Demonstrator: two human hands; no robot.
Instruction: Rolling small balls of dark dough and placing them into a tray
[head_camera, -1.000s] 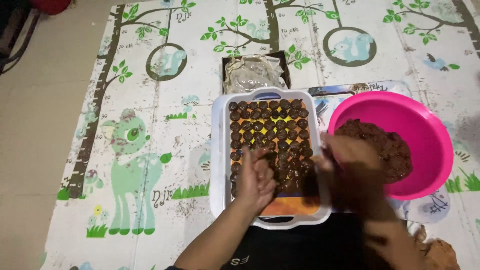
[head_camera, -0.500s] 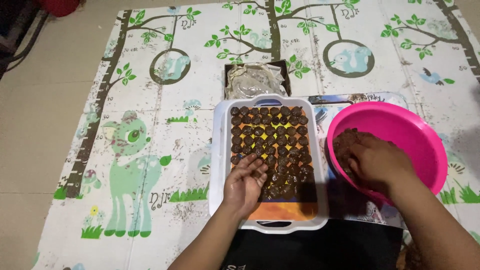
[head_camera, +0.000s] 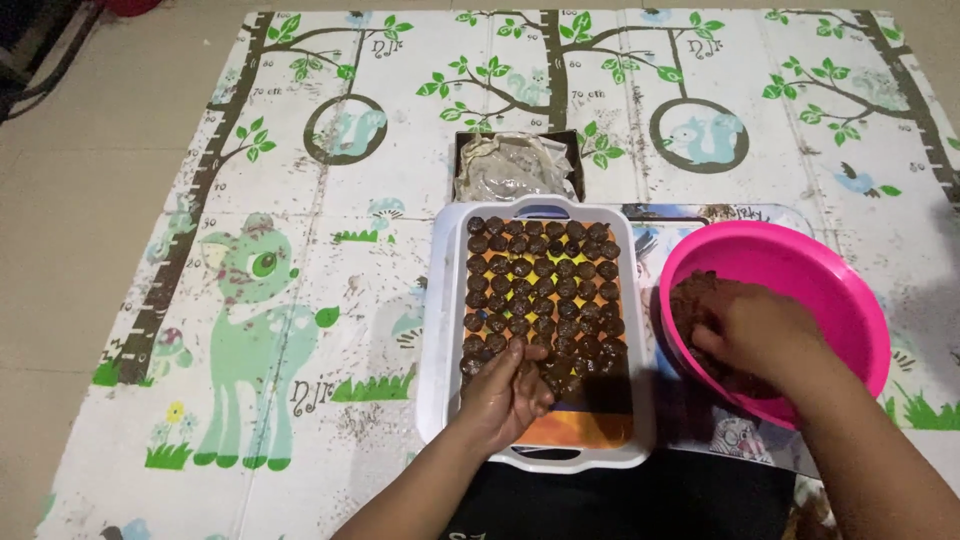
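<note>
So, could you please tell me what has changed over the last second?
The right hand moved from the tray's near right corner across into the pink bowl, where it now digs into the brown mix. The left hand stayed on the near rows of brown balls. Tray, bowl and mat did not shift.
</note>
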